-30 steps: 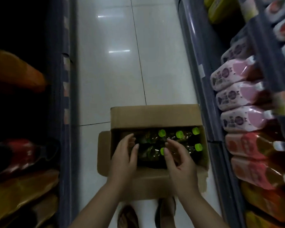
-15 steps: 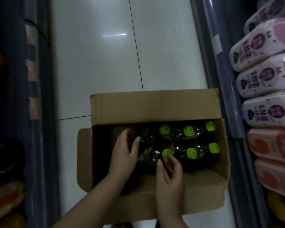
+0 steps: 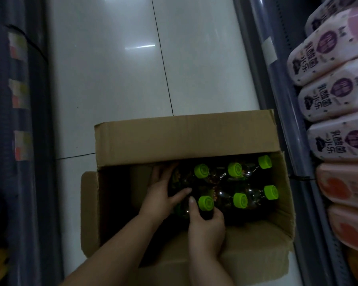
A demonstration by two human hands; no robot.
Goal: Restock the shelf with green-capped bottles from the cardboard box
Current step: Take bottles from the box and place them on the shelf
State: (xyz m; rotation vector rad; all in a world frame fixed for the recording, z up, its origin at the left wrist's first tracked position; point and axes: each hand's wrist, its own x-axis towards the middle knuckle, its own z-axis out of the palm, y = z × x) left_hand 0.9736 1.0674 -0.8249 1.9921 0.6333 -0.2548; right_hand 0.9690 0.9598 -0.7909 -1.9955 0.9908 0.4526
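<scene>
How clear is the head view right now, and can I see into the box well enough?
Head view: dim overall, with glare streaks on the floor tiles. The cardboard box interior is deeply shadowed; only the green caps stand out, bottle bodies barely readable. Both hands, left and right, are fairly sharp. Wide-angle distortion bends the shelf edge at right.
</scene>
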